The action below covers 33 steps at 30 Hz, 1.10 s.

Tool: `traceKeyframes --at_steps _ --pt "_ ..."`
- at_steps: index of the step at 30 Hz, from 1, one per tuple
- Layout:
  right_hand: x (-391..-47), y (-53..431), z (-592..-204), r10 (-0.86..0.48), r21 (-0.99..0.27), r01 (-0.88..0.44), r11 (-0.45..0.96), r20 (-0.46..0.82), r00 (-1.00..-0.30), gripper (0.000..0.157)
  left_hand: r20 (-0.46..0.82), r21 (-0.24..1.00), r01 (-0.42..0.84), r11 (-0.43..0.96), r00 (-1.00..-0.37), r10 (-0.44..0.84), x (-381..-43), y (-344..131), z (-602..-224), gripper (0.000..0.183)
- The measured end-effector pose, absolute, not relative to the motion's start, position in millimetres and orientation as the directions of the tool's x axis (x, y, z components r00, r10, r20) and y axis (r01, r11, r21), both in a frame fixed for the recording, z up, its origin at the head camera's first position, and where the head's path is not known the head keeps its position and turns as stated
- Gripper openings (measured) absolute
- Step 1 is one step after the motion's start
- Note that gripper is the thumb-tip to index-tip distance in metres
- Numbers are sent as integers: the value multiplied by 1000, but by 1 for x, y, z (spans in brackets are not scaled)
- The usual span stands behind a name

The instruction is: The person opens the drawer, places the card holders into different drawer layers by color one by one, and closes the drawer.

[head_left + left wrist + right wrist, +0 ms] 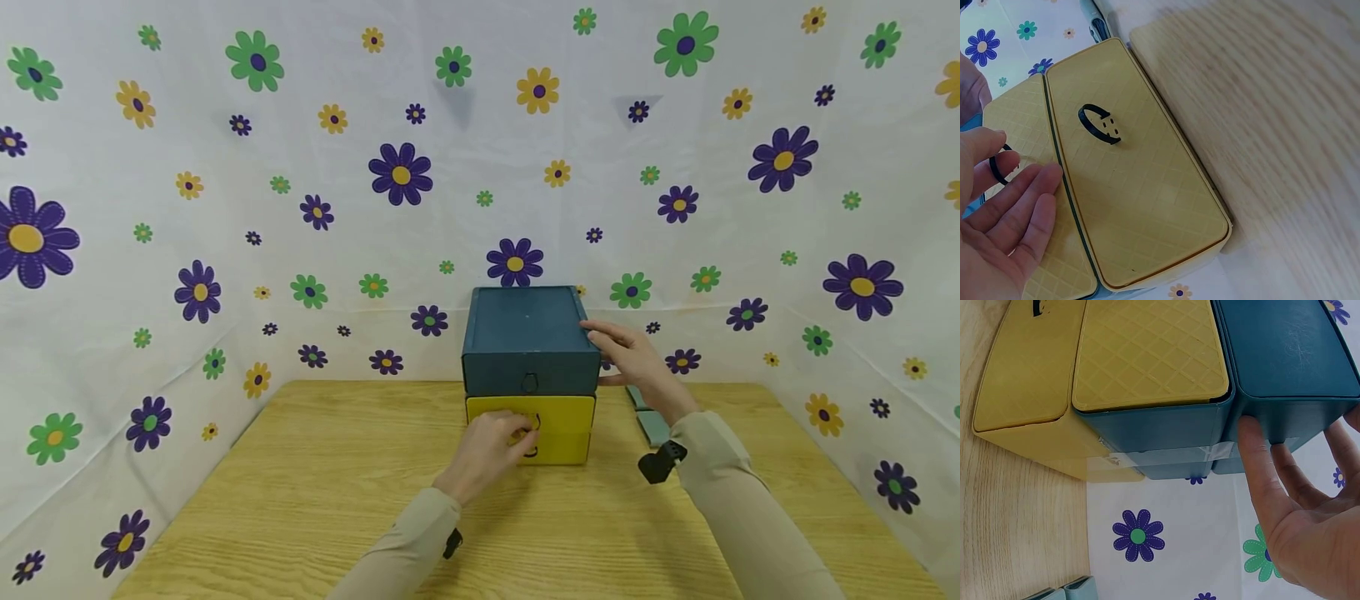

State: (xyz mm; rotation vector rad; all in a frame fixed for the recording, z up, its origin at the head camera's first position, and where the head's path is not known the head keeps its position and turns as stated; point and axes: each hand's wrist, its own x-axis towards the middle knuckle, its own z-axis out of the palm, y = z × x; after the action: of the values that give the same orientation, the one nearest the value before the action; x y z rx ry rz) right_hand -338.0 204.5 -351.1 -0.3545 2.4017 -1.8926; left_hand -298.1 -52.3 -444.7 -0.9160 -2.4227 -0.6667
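A small stack of drawers stands on the table, with a dark blue drawer point(491, 375) on top and yellow fronts below. My left hand point(487, 446) is at the middle yellow drawer point(1019, 119), thumb and index finger pinching its black loop handle point(999, 167). Its other fingers are spread near that front. On the bottom yellow drawer point(1141, 187) another black loop point(1092, 125) shows untouched. My right hand point(637, 362) rests against the right side of the blue drawer unit, fingers extended along it, as the right wrist view shows. All drawer fronts look closed.
Grey-green folded pieces point(654, 427) lie on the table to the right, behind my right wrist. Clear tape point(1172, 456) runs across the side of the stack. A white flowered cloth point(337, 233) hangs behind and at both sides of the wooden table point(337, 467).
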Motion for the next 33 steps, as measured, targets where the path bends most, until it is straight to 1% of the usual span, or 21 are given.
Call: traceKeyframes --at_steps 14,22,29,33 --pt "-337 203 -350 -215 -969 -126 214 80 -973 51 557 262 690 675 -679 478 -298 -51 -443 13" --pt "-336 203 -351 -213 -969 -125 214 78 -974 51 550 286 680 675 -694 466 -301 -48 -444 13" --pt "-336 203 -349 -221 -969 -128 213 80 -972 52 573 272 686 675 -679 460 -301 -48 -444 11" --pt "-336 204 -350 -222 -968 -129 213 80 -972 53 564 268 685 678 -682 465 -300 -50 -444 13"
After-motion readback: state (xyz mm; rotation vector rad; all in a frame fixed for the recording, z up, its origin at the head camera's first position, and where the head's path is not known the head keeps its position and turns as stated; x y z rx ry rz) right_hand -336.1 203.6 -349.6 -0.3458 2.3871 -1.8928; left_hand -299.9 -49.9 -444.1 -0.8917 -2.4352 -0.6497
